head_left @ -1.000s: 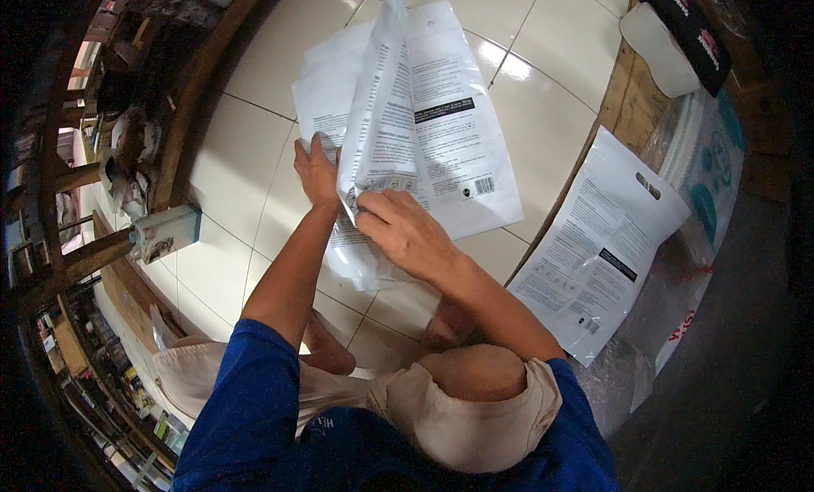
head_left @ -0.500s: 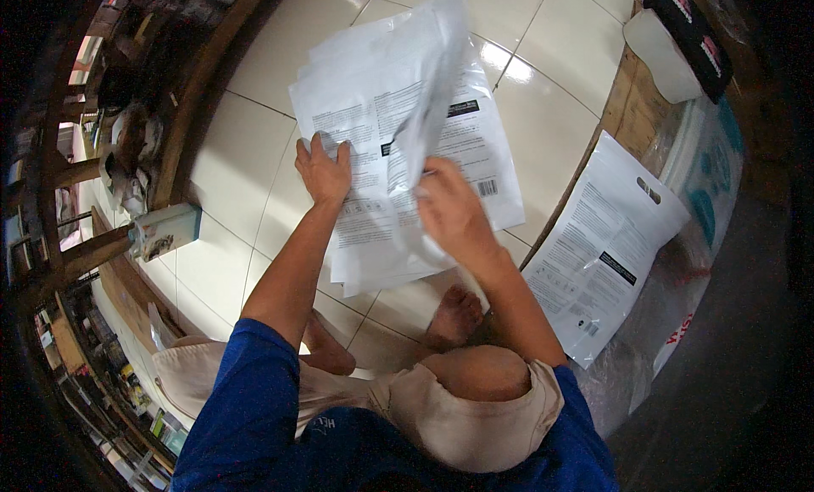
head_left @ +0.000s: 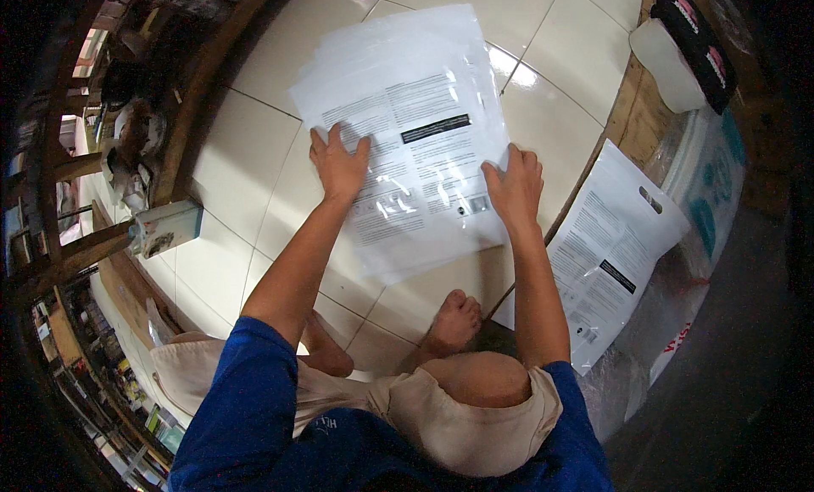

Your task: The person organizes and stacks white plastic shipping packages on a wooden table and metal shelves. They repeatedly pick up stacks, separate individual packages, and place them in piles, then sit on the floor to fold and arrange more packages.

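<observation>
A stack of white printed plastic bags (head_left: 424, 111) lies flat on the tiles in front of me, its sheets slightly fanned at the upper left. My left hand (head_left: 341, 163) rests on the stack's left side, fingers spread. At the right edge of the stack is my right hand (head_left: 517, 183), its fingers apart and touching the border of the top bag. Neither hand grips anything that I can see. Another white bag (head_left: 606, 246) of the same print, with a cut-out handle slot, lies to the right, beyond my right forearm.
Clear plastic wrapping (head_left: 678, 314) lies under the separate bag. A black and white cap (head_left: 678, 60) sits on a wooden board (head_left: 632, 102) at the upper right. On the left are wooden shelving (head_left: 191, 111) and a small box (head_left: 168, 229). My bare foot (head_left: 456, 318) is just below the stack.
The bag that my right hand was lifting now lies flat on top of the stack. My right hand has moved right to the stack's edge and opened; the left has shifted slightly.
</observation>
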Tool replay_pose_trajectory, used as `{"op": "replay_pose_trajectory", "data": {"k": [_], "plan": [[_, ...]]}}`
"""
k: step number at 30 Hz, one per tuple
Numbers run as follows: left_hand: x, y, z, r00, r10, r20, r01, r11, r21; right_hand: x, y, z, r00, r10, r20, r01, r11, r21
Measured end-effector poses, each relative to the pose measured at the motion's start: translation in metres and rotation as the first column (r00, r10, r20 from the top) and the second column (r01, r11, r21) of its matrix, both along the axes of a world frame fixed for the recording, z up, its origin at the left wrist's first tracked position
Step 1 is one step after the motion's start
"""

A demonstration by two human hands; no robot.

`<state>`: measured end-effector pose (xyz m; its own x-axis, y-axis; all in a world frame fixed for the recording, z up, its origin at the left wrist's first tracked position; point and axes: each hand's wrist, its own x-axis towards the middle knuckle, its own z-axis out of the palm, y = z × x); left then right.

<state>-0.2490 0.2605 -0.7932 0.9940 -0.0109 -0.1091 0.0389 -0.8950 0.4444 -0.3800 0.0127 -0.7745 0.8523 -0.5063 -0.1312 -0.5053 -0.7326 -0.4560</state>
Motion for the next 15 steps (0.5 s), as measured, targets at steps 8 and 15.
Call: {"op": "replay_pose_trajectory", "data": {"k": [8, 15], "plan": [[0.025, 0.001, 0.001, 0.998, -0.025, 0.050, 0.027, 0.999, -0.032, 0.020, -0.006, -0.013, 0.994, -0.093, 0.062, 0.095, 0.995, -0.027], [-0.001, 0.006, -0.006, 0.987, 0.144, -0.070, -0.149, 0.985, -0.087, 0.041, -0.005, 0.007, 0.994, -0.046, -0.096, 0.066, 0.975, 0.213]]}}
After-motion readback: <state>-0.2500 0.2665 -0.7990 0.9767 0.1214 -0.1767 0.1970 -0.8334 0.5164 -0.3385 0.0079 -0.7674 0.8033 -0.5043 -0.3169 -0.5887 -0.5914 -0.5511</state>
